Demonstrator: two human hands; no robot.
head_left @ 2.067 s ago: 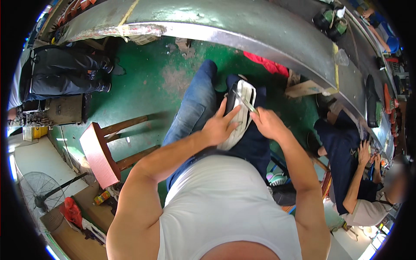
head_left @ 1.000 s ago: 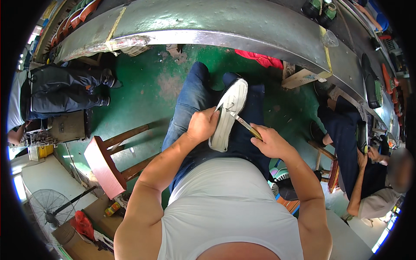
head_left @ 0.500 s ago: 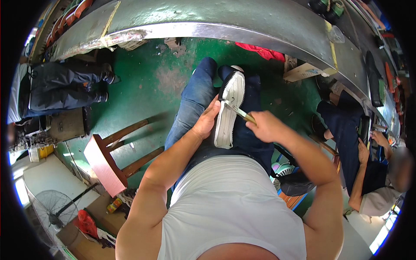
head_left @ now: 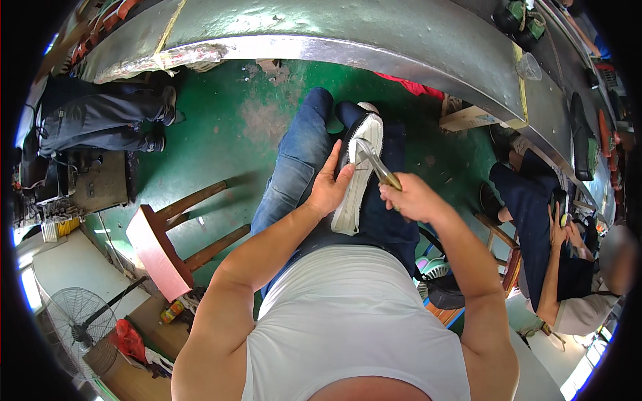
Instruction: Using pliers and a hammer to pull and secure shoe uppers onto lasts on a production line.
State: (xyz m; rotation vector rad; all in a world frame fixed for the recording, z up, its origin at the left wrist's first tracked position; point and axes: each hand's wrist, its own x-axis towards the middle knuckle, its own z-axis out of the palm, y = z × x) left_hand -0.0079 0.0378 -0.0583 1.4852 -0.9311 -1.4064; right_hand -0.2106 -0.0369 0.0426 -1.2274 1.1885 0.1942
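Observation:
A shoe point(head_left: 354, 187) lies sole up across my thighs, its toe pointing away from me. The underside is whitish with a dark, toothed-looking rim at the upper left. My left hand point(head_left: 328, 187) is open along the shoe's left side, fingers stretched and thumb apart, the thumb at the shoe's edge. Some of its fingers are hidden. In my closed right hand point(head_left: 409, 198) are pincers point(head_left: 376, 160) with a silvery metal head and a yellowish handle. Their head is over the forward part of the sole; whether it touches is not clear.
Ahead runs a long metal-edged bench point(head_left: 301, 48). A wooden stool point(head_left: 160, 247) stands at my left, near a fan point(head_left: 80, 321). To the right sits a co-worker point(head_left: 568, 267) with hands busy; another person's legs point(head_left: 114, 120) are at far left.
The pincers have swung more upright, their head moving slightly right and forward on the sole. My left thumb and fingers have spread apart. The shoe has shifted a little to the right.

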